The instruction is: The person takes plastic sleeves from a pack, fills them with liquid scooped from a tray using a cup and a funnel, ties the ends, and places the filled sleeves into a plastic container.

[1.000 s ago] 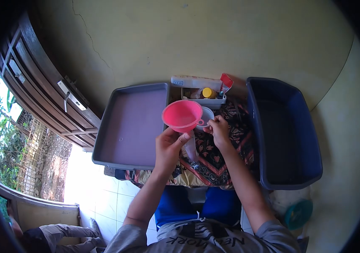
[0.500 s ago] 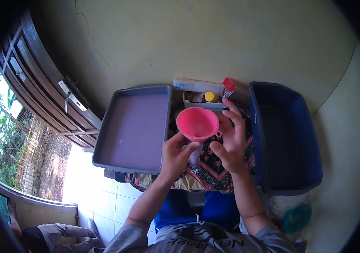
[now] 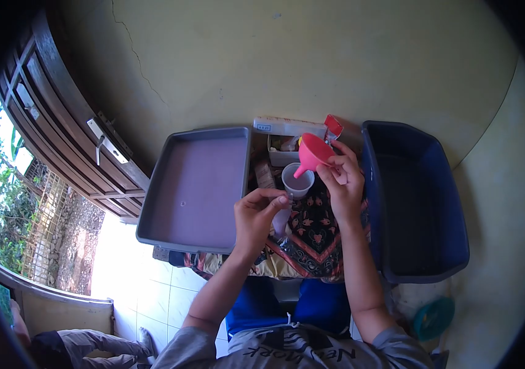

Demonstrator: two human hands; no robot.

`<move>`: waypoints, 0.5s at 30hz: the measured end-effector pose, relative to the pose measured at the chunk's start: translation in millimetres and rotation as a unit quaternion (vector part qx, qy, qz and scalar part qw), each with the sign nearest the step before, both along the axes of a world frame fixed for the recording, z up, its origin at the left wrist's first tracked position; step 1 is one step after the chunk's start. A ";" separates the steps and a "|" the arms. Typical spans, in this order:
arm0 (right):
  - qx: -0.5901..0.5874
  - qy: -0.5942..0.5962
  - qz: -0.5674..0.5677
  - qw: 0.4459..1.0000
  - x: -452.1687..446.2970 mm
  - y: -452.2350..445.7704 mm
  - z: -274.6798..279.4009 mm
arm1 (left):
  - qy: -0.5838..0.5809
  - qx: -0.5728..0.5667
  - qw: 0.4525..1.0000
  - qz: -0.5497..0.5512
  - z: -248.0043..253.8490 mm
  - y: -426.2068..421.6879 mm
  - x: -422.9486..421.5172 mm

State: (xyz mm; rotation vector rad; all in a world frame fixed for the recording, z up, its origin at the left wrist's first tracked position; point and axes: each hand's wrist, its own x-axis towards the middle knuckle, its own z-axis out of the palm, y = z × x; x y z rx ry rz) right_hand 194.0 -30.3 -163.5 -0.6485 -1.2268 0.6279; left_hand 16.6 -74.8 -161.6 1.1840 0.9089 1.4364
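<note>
A pink funnel [image 3: 315,154] is tilted in my right hand [image 3: 343,181], its rim gripped between thumb and fingers. The funnel's spout hangs over the mouth of a white cup [image 3: 297,190]. My left hand [image 3: 256,216] is closed in a pinch at the top of a small translucent bottle [image 3: 281,220], which is partly hidden by the fingers. Beneath these lies a dark patterned cloth [image 3: 318,237] with red motifs.
A grey tray [image 3: 243,184] with a lilac surface sits on the left, and a deep dark blue bin [image 3: 375,203] on the right. Behind stands a box [image 3: 281,158] with small items. Another person's legs [image 3: 93,344] show at lower left beside the doorway.
My right hand has taken hold of the funnel and lifted it up and right, off the spot above my left hand. The white cup, previously hidden behind it, now shows.
</note>
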 end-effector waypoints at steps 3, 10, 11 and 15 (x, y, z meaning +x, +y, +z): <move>-0.016 -0.092 -0.079 0.992 2.9 39.9 -54.9 | 0.002 -0.005 1.000 0.005 7.1 0.4 -0.1; -0.021 -0.309 -0.146 0.939 2.8 39.8 -84.4 | -0.019 -0.002 1.000 -0.025 18.1 6.3 -3.5; -0.032 -0.334 -0.146 0.931 2.6 36.6 -79.3 | -0.020 0.001 0.999 -0.025 21.4 8.2 -4.4; -0.040 -0.351 -0.140 0.925 7.7 21.8 -65.0 | 0.008 0.015 0.999 -0.036 27.9 11.5 -9.7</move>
